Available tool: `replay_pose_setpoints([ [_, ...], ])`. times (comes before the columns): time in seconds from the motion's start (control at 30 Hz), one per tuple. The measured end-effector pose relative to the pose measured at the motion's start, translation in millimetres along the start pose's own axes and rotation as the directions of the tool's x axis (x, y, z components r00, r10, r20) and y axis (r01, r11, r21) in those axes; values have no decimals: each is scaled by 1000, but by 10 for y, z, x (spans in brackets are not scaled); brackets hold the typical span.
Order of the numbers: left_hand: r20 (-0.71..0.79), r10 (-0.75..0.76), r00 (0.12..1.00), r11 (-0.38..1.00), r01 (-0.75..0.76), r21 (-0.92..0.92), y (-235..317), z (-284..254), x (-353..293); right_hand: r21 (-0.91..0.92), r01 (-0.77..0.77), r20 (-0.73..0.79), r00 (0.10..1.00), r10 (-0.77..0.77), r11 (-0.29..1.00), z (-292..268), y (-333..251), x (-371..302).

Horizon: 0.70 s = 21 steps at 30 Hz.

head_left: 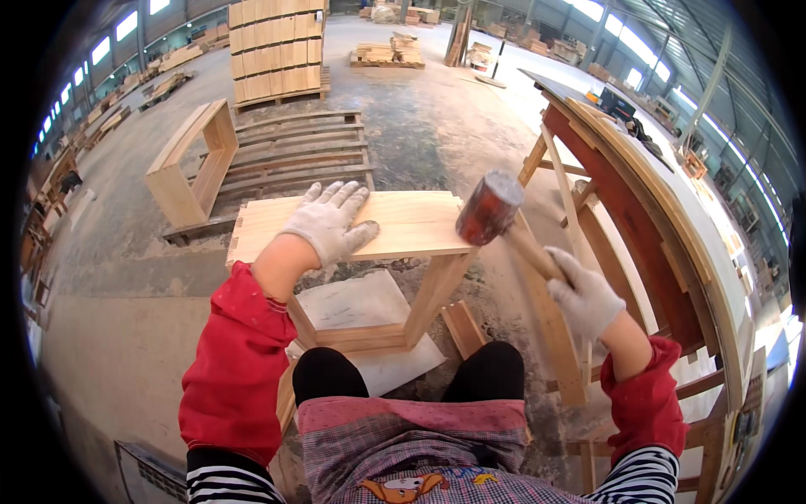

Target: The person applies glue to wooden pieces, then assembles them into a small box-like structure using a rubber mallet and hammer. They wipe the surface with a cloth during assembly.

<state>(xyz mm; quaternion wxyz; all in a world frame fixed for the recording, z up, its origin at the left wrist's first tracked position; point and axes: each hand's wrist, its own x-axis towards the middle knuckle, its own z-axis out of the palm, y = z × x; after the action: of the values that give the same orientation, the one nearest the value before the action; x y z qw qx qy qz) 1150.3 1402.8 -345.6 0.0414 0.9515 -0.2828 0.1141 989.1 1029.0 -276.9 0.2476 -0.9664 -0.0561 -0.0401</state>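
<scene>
Mallet over the corner: a joint looks ready for knocking home

Here we are at the wooden frame (441,290), standing upright just ahead of the knees near the centre of the view, its top board (411,223) running from ten o'clock round to one. And look at the left hand (329,223), gloved, out at ten o'clock: palm down on that board, fingers spread, thumb apart, pressing rather than gripping! Over between three and four, the gloved right hand (583,294) is clamped round the handle of the mallet (489,208), whose dark red head sits at two o'clock, right over the board's far right end. Touching or just clear? From this angle I cannot tell.

The step in hand, I'd judge, is seating the corner joint at that end. Notched ends show on the board, so the next blow calls for a square, flat face close to the edge, the left hand steady and well away from the head. Too far outboard and the corner could chip.

Out at ten o'clock, a second frame (201,160) rests by a slatted pallet (298,155), while the long counter (709,210) flanks the action at three.
</scene>
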Motion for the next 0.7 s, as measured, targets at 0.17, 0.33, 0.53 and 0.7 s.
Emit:
replay_pose_setpoints([
  [0.17,7,-18,1000,1000,18,-13,10,-51,-34,39,-2,-47,999,4,999,-127,-87,321],
  [0.33,-20,10,1000,999,-11,-30,-3,2,15,27,47,-87,995,-45,999,234,-45,561],
  [0.53,-162,78,984,994,-90,-68,-80,-69,-164,-60,18,-19,1000,-19,998,367,-112,683],
  [0.7,-154,60,986,998,-58,21,-182,-142,-723,44,-15,-6,1000,15,999,430,-32,656],
])
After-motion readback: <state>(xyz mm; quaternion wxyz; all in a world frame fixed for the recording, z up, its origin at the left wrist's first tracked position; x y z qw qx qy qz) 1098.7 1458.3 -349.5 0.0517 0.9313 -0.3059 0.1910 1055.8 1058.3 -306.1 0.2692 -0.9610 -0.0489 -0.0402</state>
